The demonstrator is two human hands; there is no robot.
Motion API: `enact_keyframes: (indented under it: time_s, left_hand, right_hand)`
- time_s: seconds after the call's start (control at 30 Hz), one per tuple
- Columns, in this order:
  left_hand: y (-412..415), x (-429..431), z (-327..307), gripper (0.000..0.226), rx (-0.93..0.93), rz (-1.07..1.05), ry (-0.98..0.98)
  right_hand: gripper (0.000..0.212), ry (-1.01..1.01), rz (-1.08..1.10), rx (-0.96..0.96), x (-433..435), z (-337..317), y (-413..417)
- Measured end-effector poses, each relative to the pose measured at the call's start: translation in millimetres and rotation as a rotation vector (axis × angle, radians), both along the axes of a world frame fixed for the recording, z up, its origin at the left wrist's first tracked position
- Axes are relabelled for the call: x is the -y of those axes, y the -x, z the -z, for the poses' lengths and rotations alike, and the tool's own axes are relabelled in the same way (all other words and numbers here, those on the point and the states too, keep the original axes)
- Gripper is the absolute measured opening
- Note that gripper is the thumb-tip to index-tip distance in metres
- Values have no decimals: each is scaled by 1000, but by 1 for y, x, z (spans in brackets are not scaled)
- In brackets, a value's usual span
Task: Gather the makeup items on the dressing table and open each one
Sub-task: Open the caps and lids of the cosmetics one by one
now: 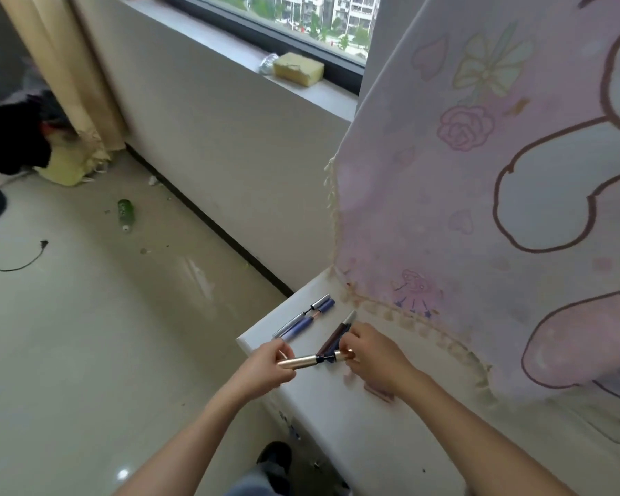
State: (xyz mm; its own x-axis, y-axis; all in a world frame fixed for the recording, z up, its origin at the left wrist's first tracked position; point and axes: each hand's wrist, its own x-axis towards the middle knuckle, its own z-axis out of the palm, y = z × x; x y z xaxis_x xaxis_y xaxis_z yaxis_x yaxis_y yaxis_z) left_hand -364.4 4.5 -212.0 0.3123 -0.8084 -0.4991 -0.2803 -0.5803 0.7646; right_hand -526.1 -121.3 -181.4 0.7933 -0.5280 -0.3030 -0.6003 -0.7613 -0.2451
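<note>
My left hand (265, 366) grips the gold tube (298, 361). My right hand (369, 349) pinches its cap (340, 355). A dark neck shows between them, above the white table (337, 424).

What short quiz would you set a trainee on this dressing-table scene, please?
1. True or false: the left hand and right hand both grip the gold tube.
2. Where does the green bottle lie? A on the floor; B in a drawer; C on a chair.
3. Fill in: the sponge sits on the window ____.
Key: 1 true; 2 A; 3 sill.
</note>
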Motion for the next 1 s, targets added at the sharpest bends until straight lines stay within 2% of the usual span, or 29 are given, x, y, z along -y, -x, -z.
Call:
enact_keyframes:
  time_s: [0.1,0.23,0.3,0.37,0.57,0.7,0.77,1.0]
  left_hand:
    - [5,9,14,10,251,-1,57]
    - [9,25,31,20,645,76,47]
    - [10,35,37,13,804,81,123]
    - [13,45,46,27,885,117,110]
    - [23,58,72,27,952,101,88]
    - [27,57,87,8,1038,41,185]
    - [30,55,92,14,1078,6,212]
    - [35,52,102,16,1123,-53,180]
  right_hand:
    - [26,72,-57,-75,15,8,-15]
    - [22,76,-37,-73,38,20,-32]
    - [19,66,-18,-74,48,24,-39]
    - [17,35,15,-84,58,27,-47]
    - [29,47,-43,-161,79,45,-63]
    - [34,27,-95,-182,87,59,-66]
    - [37,13,-101,-199,88,65,-66]
    - [44,-16,-134,-206,88,76,-65]
